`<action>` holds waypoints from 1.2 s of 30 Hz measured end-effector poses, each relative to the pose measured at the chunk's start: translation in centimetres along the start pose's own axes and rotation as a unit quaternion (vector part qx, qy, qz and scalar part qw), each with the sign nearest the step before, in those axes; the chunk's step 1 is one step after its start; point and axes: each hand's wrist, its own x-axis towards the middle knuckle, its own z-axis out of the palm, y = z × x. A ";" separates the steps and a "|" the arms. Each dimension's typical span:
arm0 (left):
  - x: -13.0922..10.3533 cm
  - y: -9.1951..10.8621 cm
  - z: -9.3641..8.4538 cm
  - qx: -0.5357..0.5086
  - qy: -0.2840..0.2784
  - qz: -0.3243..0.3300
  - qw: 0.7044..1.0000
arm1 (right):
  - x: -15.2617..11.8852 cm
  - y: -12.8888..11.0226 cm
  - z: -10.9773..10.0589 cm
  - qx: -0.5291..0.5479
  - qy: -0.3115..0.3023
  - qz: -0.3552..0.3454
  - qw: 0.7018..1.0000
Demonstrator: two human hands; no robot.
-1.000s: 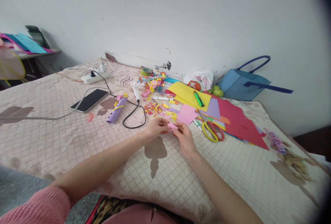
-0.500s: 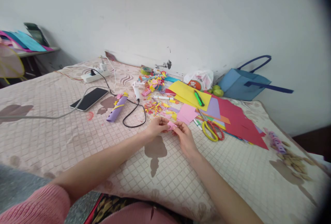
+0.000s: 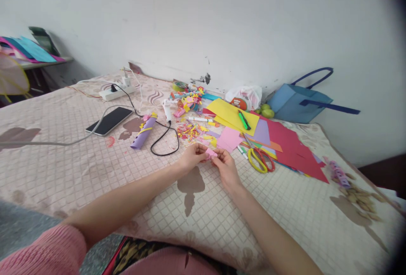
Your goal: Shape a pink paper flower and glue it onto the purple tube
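Observation:
Between my two hands is a small piece of pink paper (image 3: pixel 210 153), pinched at its edges over the table. My left hand (image 3: pixel 194 156) grips its left side with thumb and fingers closed. On the other side, my right hand (image 3: pixel 224 161) pinches it between thumb and forefinger. Just beyond my fingers lie pink paper squares (image 3: pixel 229 138) and a heap of colourful paper scraps (image 3: pixel 191 132). Scissors (image 3: pixel 260 159) with yellow and red handles rest to the right of my right hand.
Left of my hands are a purple paper roll (image 3: pixel 144 132), a phone (image 3: pixel 109 121) and a glue gun (image 3: pixel 166 111) with its black cord. A green cutter (image 3: pixel 244 120) lies on yellow paper (image 3: pixel 222 112), beside red sheets (image 3: pixel 293 146). A blue bag (image 3: pixel 301 105) stands by the wall.
The pink paper has turned slightly between my fingertips and shows a little more of its face. Both hands stay in nearly the same place.

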 end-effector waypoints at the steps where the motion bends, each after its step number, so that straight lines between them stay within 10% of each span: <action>1: 0.0 0.0 0.0 0.002 0.001 0.003 1.000 | 0.0 0.0 0.0 0.000 -0.001 0.000 1.000; 36: -0.4 0.6 0.0 -0.009 0.010 0.000 1.000 | 0.1 0.0 0.2 0.019 -0.020 0.011 1.000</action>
